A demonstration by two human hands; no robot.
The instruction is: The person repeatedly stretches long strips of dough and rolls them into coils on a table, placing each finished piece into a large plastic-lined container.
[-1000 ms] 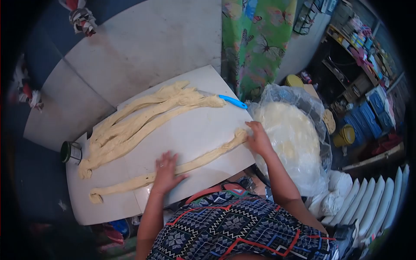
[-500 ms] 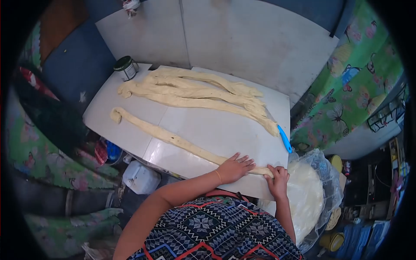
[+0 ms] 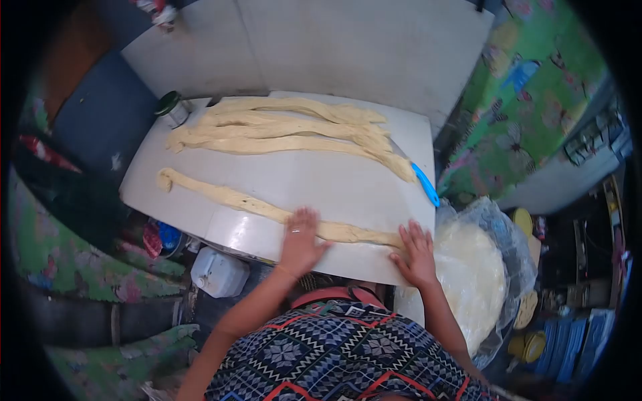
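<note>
Left hand [image 3: 299,244] is lying farther along the narrow dough strip [image 3: 348,232], having moved away from the right hand [image 3: 418,257] toward the strip's middle. Right hand is flattening out from its earlier bent-finger hold at the strip's right end.

Grip: left is staying open, palm down, fingers extending across the strip; right is spreading its fingers over the end, also open, not clasping.

Position: strip is lying lengthwise along the near side of the white table [image 3: 267,177], its far-left end curling over. Behind it, longer dough pieces [image 3: 281,127] are lying bunched side by side. Blue handle [image 3: 426,186] is resting by their right end; jar [image 3: 172,110] is standing near the left. Pale mass [image 3: 468,274] is sitting in clear plastic beside the table's right edge.
</note>
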